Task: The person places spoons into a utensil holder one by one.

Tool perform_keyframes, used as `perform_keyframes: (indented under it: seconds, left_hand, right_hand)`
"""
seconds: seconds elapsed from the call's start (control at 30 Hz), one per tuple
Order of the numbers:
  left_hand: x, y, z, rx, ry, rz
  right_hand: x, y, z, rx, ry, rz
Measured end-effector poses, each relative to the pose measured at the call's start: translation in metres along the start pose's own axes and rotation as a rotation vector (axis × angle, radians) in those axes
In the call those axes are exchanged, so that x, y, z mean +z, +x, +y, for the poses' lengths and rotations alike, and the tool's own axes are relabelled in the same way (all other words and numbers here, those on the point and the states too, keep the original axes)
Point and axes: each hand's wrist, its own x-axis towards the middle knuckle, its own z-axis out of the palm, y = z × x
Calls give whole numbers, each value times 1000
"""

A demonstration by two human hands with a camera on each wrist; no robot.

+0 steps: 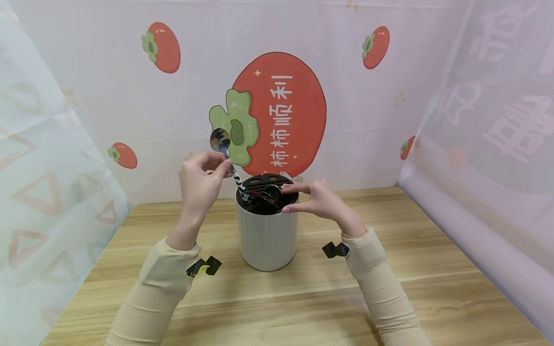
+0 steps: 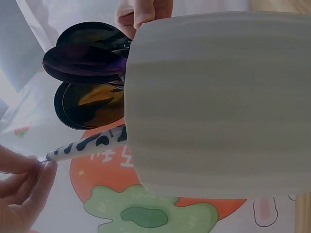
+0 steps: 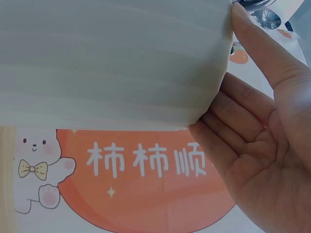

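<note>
My left hand pinches a metal spoon near the neck, its bowl pointing up. The spoon's handle has a black-and-white cow print and reaches down into a white ribbed utensil holder. Several dark, shiny spoons stick out of the holder, bowls up, in the left wrist view. On the other side, my right hand spans the holder's rim, thumb at the front and fairly straight fingers further back. In the right wrist view the holder's wall hides the fingertips.
The holder stands on a wood-grain table. Behind it hangs a pale backdrop printed with red persimmons and writing. Similar cloth walls rise along the left and right sides.
</note>
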Motion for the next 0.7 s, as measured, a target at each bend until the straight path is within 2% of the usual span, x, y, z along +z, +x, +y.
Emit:
perform_keyframes:
  seconds: [0.3,0.7]
  left_hand:
    - [-2,1,2,-9,43,-49]
    - [-6,1,5,-14,229,-109]
  right_hand:
    - [0,0,-1,6,0,1]
    - [0,0,-2,17,8,-4]
